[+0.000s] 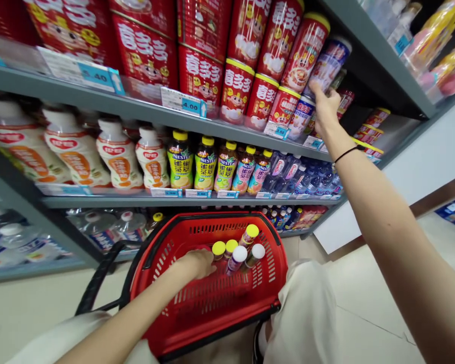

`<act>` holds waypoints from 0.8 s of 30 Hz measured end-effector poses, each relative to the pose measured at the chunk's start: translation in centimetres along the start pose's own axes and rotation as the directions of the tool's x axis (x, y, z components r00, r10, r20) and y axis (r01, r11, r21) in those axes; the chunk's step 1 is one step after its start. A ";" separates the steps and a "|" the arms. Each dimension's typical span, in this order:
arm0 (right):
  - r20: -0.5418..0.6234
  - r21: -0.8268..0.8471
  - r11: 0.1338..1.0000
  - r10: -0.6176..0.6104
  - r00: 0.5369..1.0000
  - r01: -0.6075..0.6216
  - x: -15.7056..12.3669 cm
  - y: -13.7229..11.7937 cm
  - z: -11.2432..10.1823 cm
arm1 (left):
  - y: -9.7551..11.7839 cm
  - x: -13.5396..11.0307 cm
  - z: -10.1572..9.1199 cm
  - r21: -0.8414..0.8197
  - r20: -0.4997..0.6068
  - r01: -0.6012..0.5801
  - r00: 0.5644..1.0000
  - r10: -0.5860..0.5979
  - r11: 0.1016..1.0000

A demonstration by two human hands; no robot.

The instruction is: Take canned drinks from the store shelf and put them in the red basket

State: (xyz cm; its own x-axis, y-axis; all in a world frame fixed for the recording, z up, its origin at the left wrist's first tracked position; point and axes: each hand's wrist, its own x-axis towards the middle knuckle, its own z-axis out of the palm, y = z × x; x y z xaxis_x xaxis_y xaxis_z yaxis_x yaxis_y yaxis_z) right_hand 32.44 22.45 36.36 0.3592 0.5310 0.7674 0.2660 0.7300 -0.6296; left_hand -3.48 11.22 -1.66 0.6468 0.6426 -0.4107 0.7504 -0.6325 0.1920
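Note:
My right hand (326, 103) reaches up to the shelf, its fingers wrapped round a purple-and-blue can (330, 63). That can is the upper one of a stack, above a similar blue-and-white can (302, 117). Low in front of me, my left hand (197, 264) is inside a red shopping basket (235, 328), fingers curled. Its fingertips are beside a yellow-lidded can (219, 250); what they hold, if anything, is hidden. Several cans stand together in the basket, including a white-lidded purple can (237, 260) and another yellow-lidded can (250, 235).
Stacked red cans (200, 76) fill the upper shelf. Below stand milk-drink bottles (117, 156), yellow-capped tea bottles (180, 162) and water bottles (318, 177). The basket's black handle (98, 278) sticks out left. A white panel (364, 217) borders the shelf at right.

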 end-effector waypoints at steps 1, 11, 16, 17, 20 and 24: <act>-0.031 0.054 0.999 0.000 1.000 0.002 0.1 0.0 -0.2 | 0.1 -0.1 -0.1 0.007 0.011 -0.002 1.000 0.002 1.000; -0.269 0.414 0.910 0.133 0.954 -0.010 -4.8 -3.5 -4.0 | 0.9 -1.2 -0.8 0.024 0.010 -0.016 1.000 0.016 1.000; -0.003 0.549 0.828 0.133 0.991 -0.110 -13.6 -5.9 -3.1 | 1.2 -1.1 -0.6 -0.018 -0.113 -0.103 0.988 0.101 0.994; 0.062 0.533 0.828 0.166 0.984 -0.174 -16.1 -5.9 -2.4 | 1.4 -0.9 -0.5 -0.024 -0.202 -0.154 0.968 0.146 0.988; 0.236 0.492 0.775 0.319 0.918 -0.396 -24.0 -4.9 -0.1 | 1.9 -0.8 -0.7 -0.008 -0.585 -0.321 0.769 0.255 0.947; 0.423 0.433 0.541 0.584 0.692 -0.721 -33.3 -1.7 2.4 | 2.2 -1.8 -2.0 0.039 -0.861 -0.499 0.424 0.282 0.866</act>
State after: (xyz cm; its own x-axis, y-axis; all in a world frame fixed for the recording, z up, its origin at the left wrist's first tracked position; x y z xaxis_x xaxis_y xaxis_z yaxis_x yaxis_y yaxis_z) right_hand 17.91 4.50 12.19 0.0254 0.9764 0.2146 -0.5028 0.1980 -0.8414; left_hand -2.68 9.52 1.27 0.6033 0.4657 0.6474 0.3216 -0.8849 0.3369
